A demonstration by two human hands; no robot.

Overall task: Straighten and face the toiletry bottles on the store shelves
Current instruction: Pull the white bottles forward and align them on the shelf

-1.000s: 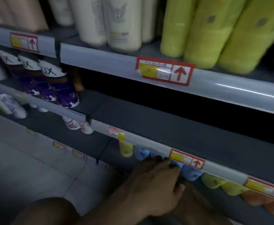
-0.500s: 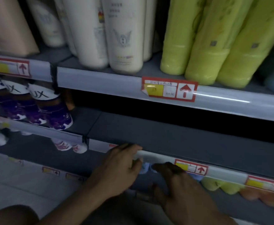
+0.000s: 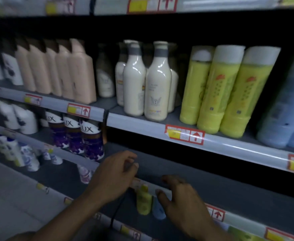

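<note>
1. Hands first: we see the left hand (image 3: 114,178) over the front edge of the bare dark shelf (image 3: 203,181), fingers loosely curled, thumb near the fingertips, holding nothing we can make out
2. Right hand (image 3: 182,202) sits just beside it at the same edge, fingers spread and relaxed, fingertips on the rail, gripping nothing
3. Below that rail, between our two hands, a small yellow bottle (image 3: 143,202) and a small blue bottle (image 3: 158,210) stand side by side on the lower shelf; the blue one is partly hidden by our right hand
4. Up top we get the cream white bottles (image 3: 157,84) upright, with three yellow-green bottles (image 3: 224,87) leaning left beside them and pale blue bottles (image 3: 285,105) at far right
5. Peach bottles (image 3: 61,70) line the left of that shelf in a tight row
6. Purple Lux bottles (image 3: 76,136) stand one level down at left, labels facing us
7. Red-and-yellow price tag (image 3: 184,134) is stuck on the rail under the cream bottles
</note>
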